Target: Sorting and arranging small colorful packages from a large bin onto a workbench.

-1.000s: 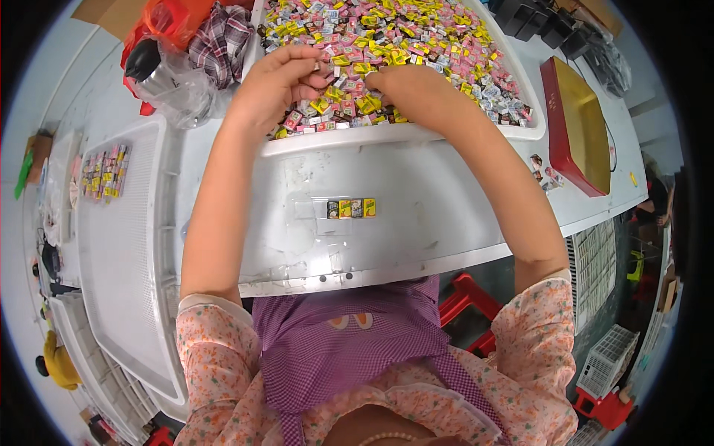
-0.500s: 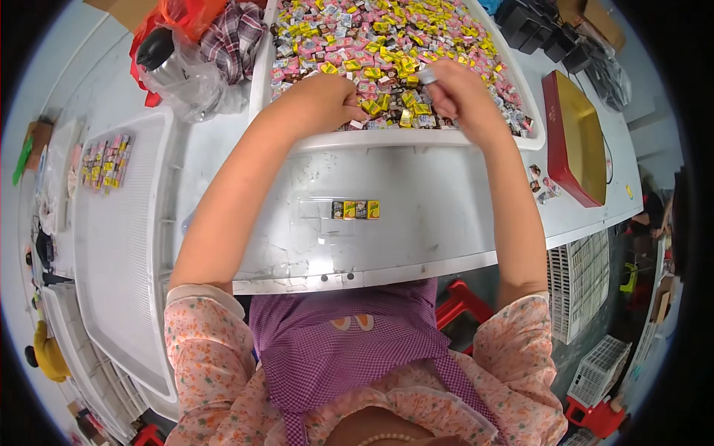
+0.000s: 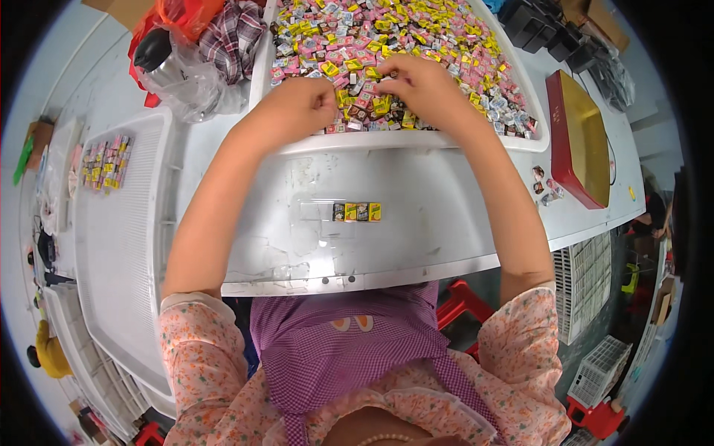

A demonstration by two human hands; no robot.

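A large white tray [image 3: 405, 140] full of small wrapped candies [image 3: 357, 56] in pink, yellow, white and dark brown lies at the far side of the table. Over its near left part is my left hand [image 3: 301, 105], fingers curled closed; whatever they hold is hidden. To its right, my right hand [image 3: 424, 85] reaches down to the candies, thumb and forefinger apart, fingertips beside a pink piece. Nearer to me, a short row of black and yellow wrapped candies [image 3: 357, 212] sits in the right part of a small clear plastic holder [image 3: 316, 211] on the table.
At the left, a white mesh tray [image 3: 123, 260] holds grouped candies [image 3: 106, 162] at its far end. Behind it stand a steel flask [image 3: 167, 63] in plastic and a plaid cloth [image 3: 232, 37]. A red box with a gold inside [image 3: 584, 141] and loose candies [image 3: 541, 182] lie right.
My right hand has moved left, closer to my left hand, and the pale piece in its fingers no longer shows. My left hand has shifted slightly left.
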